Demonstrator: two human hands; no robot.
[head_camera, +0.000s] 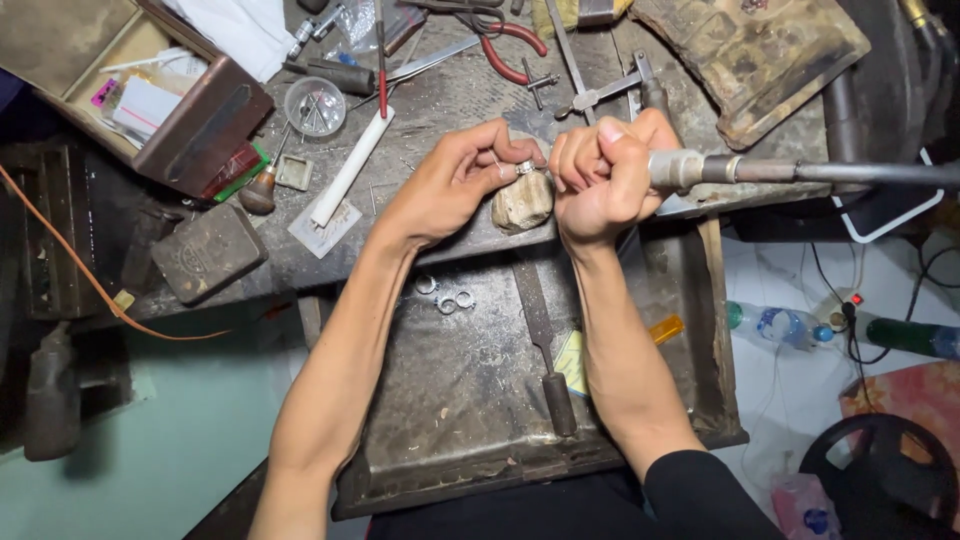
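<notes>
My left hand (455, 180) pinches a small silver ring (524, 168) against a worn wooden bench peg (521, 203) at the bench's front edge. My right hand (603, 175) is closed around the metal handpiece (690, 169) of a flexible-shaft tool, whose shaft (860, 173) runs off to the right. The tool's tip meets the ring between my two hands and is hidden by my fingers.
A metal catch tray (460, 400) below the bench holds three small rings (445, 296), a file (545, 350) and a yellow item (665, 328). The bench carries red-handled pliers (505, 50), a white stick (352, 167), a small glass dish (314, 105), a metal block (207, 250) and an open drawer (120, 80).
</notes>
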